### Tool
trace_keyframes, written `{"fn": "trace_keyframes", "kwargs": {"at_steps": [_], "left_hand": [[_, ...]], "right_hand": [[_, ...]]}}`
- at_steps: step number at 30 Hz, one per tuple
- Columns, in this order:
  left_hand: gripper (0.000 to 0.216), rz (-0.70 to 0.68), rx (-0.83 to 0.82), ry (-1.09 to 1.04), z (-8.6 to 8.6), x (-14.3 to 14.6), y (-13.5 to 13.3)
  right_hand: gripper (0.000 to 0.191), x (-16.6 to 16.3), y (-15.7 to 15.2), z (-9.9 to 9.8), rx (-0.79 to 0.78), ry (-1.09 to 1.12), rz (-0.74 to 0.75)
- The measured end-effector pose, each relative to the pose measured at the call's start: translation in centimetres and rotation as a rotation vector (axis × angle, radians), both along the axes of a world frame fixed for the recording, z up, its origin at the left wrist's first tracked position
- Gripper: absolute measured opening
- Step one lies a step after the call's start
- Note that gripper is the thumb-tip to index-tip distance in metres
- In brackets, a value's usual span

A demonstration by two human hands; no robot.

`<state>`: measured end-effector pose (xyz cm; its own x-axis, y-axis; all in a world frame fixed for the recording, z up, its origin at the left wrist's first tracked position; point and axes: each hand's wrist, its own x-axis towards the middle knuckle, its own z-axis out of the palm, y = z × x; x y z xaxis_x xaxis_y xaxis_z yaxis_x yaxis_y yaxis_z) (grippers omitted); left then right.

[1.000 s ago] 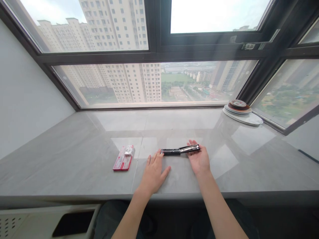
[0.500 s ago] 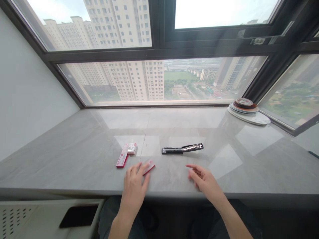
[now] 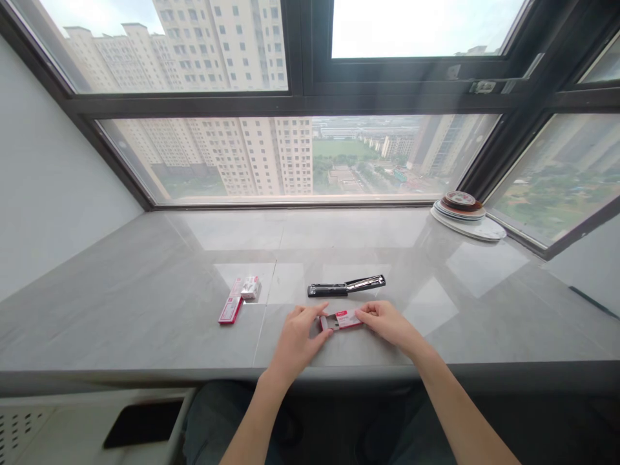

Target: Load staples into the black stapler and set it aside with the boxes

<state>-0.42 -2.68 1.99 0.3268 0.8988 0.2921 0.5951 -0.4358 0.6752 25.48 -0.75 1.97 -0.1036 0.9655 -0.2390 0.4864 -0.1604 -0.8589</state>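
Pinched shut on red staple box (image 3: 345, 319) from opposite ends, left hand (image 3: 295, 339) at tray end, right hand (image 3: 390, 323) at sleeve end, suiting slide-apart; parked just short of splayed-open stapler (image 3: 346, 286).

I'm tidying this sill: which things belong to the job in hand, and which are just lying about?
Job: small box, held by left hand and right hand; open stapler behind it.
Lying about: red box, white packet, plates by the window.

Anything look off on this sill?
The stapler lies splayed open on the sill; the small red box held between left hand and right hand is slid partly open. Nothing spilled.
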Motion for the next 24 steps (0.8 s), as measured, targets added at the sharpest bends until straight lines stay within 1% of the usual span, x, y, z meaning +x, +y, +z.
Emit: {"fn": "trace_keyframes", "kwargs": {"at_steps": [2, 4, 6, 8, 10, 12, 14, 16, 19, 21, 24], "left_hand": [[0.056, 0.010, -0.008, -0.021, -0.1, -0.2, -0.1], [0.056, 0.021, -0.013, -0.033, -0.2, -0.2, -0.3], [0.057, 0.030, -0.009, -0.039, -0.3, -0.1, -0.3], [0.058, 0.029, -0.001, -0.038, -0.4, -0.1, -0.3], [0.058, 0.026, 0.002, -0.032, -0.5, -0.1, -0.3], [0.059, 0.032, 0.000, -0.023, -0.6, -0.2, -0.3], [0.059, 0.038, 0.000, -0.015, -0.6, -0.4, -0.3], [0.060, 0.040, 0.005, -0.010, -0.7, -0.5, -0.3], [0.062, 0.042, 0.009, -0.004, -0.8, -0.6, -0.3], [0.062, 0.039, 0.011, -0.005, -0.8, -0.6, -0.3], [0.061, 0.028, 0.013, -0.017, -0.7, -0.5, -0.3]], "right_hand": [[0.033, 0.5, 0.0, 0.3, 0.036, -0.108, -0.029], [0.027, 0.0, 0.0, 1.2, 0.158, -0.215, -0.035], [0.021, -1.3, -0.1, 2.5, 0.298, -0.306, 0.038], [0.017, -3.1, 0.1, 3.6, 0.386, -0.400, 0.157], [0.015, -4.8, 0.5, 4.3, 0.425, -0.518, 0.245], [0.014, -6.2, 1.1, 4.6, 0.452, -0.648, 0.294], [0.014, -7.1, 1.6, 4.7, 0.466, -0.746, 0.346], [0.014, -7.5, 1.8, 4.7, 0.474, -0.796, 0.388], [0.013, -7.2, 1.7, 4.7, 0.506, -0.751, 0.424], [0.012, -6.4, 1.4, 4.5, 0.526, -0.613, 0.424], [0.016, -4.4, 0.7, 3.6, 0.499, -0.360, 0.331]]}}
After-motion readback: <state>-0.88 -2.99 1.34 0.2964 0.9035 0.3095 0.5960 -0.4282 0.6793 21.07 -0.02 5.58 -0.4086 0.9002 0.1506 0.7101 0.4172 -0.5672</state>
